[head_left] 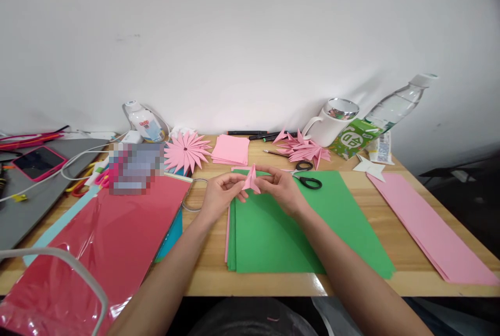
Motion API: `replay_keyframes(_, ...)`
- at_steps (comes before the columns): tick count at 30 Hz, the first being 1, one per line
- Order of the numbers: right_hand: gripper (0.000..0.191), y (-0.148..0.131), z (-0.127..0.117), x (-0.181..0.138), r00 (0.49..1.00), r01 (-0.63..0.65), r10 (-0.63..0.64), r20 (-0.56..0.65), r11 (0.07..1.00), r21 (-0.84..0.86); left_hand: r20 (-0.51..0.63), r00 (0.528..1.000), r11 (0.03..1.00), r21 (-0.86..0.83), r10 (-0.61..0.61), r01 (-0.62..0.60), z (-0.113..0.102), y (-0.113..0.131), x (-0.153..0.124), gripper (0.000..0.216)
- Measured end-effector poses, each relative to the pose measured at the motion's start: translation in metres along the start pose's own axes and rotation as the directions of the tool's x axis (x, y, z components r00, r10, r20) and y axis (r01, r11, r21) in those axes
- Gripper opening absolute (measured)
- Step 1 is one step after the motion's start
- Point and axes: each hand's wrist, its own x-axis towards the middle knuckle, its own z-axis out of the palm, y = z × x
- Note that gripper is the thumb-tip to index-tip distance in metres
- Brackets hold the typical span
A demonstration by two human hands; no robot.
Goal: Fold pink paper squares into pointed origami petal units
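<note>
Pale cable [84,268]: arcs nearest you at left, over red sheets [128,232].
Left hand [221,195]: you pinch the folded pink paper [252,178] at its left side, fingertips closed.
Right hand [279,187]: you pinch its right side likewise.
Position: above the far-left part of the green sheets [281,245].

The folded piece [251,179] is matt paper, the table [211,247] wood

The sheet stack [273,242] lies on the desk [211,258], in front of the paper piece [250,182]. Right of the piece lie scissors [303,182].
</note>
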Motion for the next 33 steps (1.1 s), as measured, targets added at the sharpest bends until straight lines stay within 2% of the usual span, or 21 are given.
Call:
replay_keyframes(5,0.04,0.0053,0.0007,0.0007,0.998,0.066,-0.068,-0.012,0.988,-0.14,0.036,0.999,1.0,0.006,0.004,-0.005,-0.0009,-0.0009,0.0004,0.025)
replay_keyframes(11,0.017,0.0098,0.002,0.002,0.992,0.127,-0.128,0.006,0.983,-0.133,0.019,1.0,0.999,0.031,0.011,-0.012,-0.003,-0.0026,0.0018,0.018)
replay_keyframes(23,0.023,0.0094,-0.0005,0.0007,0.977,0.208,-0.211,0.002,0.959,-0.194,0.09,0.994,0.995,0.076,0.056,-0.063,-0.0016,0.002,0.0016,0.019)
replay_keyframes(29,0.028,0.0091,0.0035,-0.0001,0.982,0.185,-0.187,0.0,0.975,-0.124,0.069,0.998,1.0,0.022,0.014,-0.016,-0.0015,-0.0005,0.0011,0.019)
replay_keyframes(33,0.03,0.0085,0.0036,-0.0004,0.983,0.183,-0.182,0.014,0.98,-0.083,0.106,0.994,0.994,-0.096,-0.04,0.051,-0.0026,-0.0038,0.0011,0.028)
